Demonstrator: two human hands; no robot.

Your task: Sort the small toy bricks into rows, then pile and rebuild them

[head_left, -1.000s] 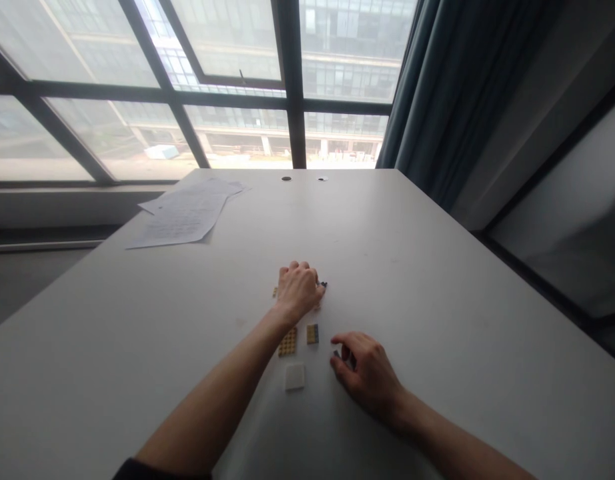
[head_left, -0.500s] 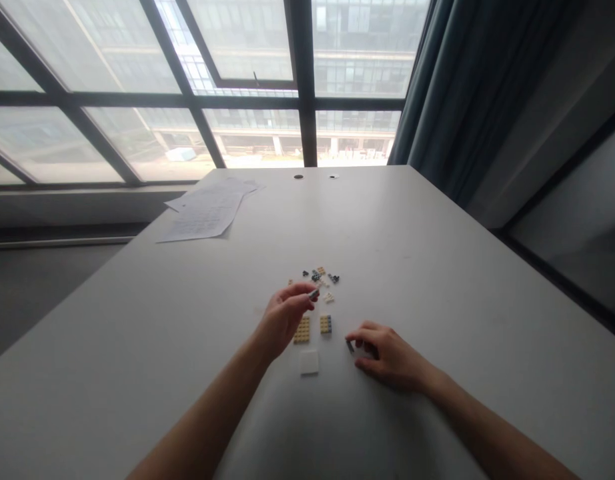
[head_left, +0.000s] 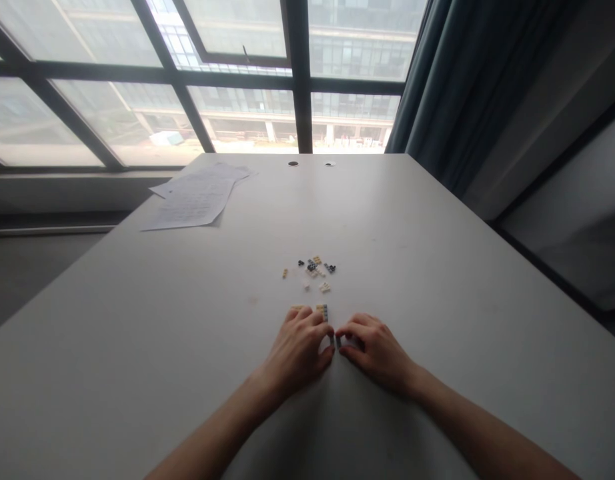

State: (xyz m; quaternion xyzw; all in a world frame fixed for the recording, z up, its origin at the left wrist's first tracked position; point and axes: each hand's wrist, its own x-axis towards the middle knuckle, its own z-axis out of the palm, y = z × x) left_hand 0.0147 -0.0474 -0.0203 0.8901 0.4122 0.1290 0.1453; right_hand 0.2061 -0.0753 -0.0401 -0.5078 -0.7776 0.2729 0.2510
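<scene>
My left hand (head_left: 301,341) pinches a small grey building brick (head_left: 332,341) between thumb and fingertips, just above or on the tabletop. Facing it, my right hand (head_left: 376,347) grips another grey brick (head_left: 338,342) the same way. The two bricks stand side by side with a narrow gap; whether they touch anywhere I cannot tell. Beyond my left fingers a tan-and-grey plate piece (head_left: 325,311) shows in part. A tan studded plate (head_left: 297,307) is mostly covered by that hand, and the white square piece is hidden.
Farther out lies a loose cluster of small dark, tan and white bricks (head_left: 312,265). White pieces (head_left: 325,287) sit nearer, and a small tan piece (head_left: 285,273) lies left. Printed papers (head_left: 192,200) rest on the white table (head_left: 417,260) at its far left.
My left hand has come down and right with its grey brick, over the plates. My right hand has shifted slightly left, bringing the two bricks close together. The view has tilted down a little.
</scene>
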